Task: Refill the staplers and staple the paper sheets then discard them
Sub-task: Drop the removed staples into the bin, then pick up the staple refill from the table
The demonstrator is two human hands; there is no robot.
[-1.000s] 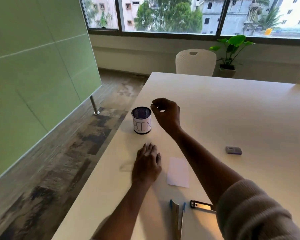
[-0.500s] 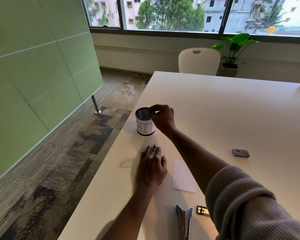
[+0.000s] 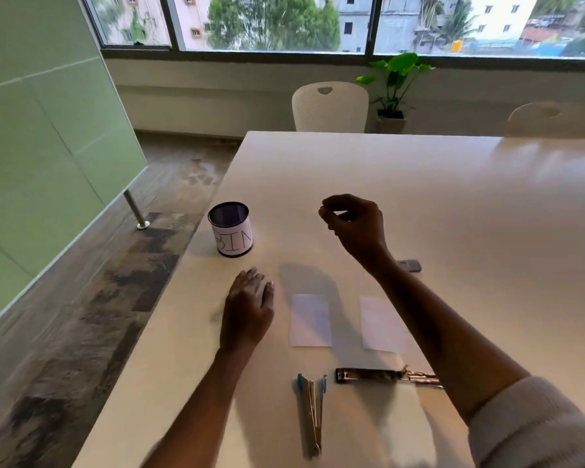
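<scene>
2 small white paper sheets (image 3: pixel 310 320) lie side by side, apparently unstapled, just beyond a blue-tipped metal stapler (image 3: pixel 311 413) and a bare steel stapler (image 3: pixel 368 375), both open. Stapling and binning look undone. Left hand (image 3: pixel 247 309) lies flat on the white table (image 3: pixel 453 204); right hand (image 3: pixel 352 221) hovers with curled fingers, contents unclear, near the black mesh BIN cup (image 3: pixel 231 229)

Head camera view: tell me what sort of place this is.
Probably an office meeting room: a long white table, a white perforated plastic chair at its far end, a pale green glass partition and a wide window.
</scene>
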